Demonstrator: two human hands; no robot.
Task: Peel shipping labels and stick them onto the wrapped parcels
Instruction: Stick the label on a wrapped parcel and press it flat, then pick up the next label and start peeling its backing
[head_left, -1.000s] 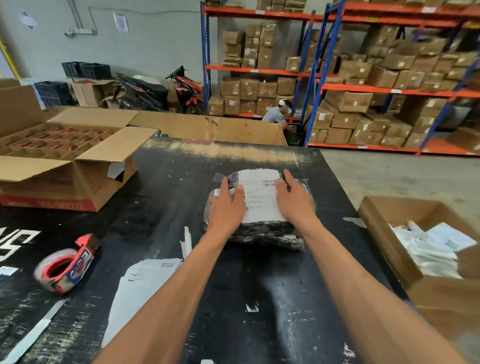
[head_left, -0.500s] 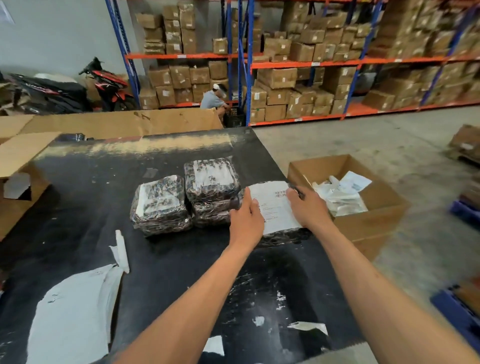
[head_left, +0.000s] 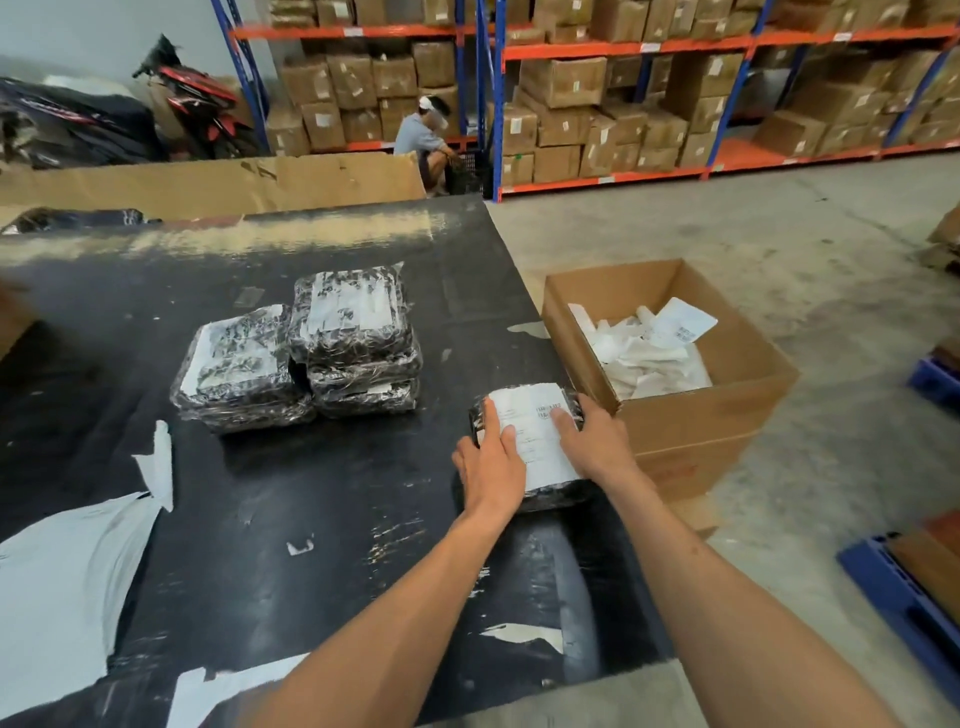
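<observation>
My left hand and right hand lie flat, fingers straight, pressing the white paper shipping label onto the black plastic-wrapped parcel at the right edge of the black worktable, beside the open cardboard box.

I see a crouching person by the racking of brown cartons, a parked motorbike far left, a blue pallet at right.

Black wrapped parcel lies flat near the table's right edge — white label (printed) on top.
</observation>
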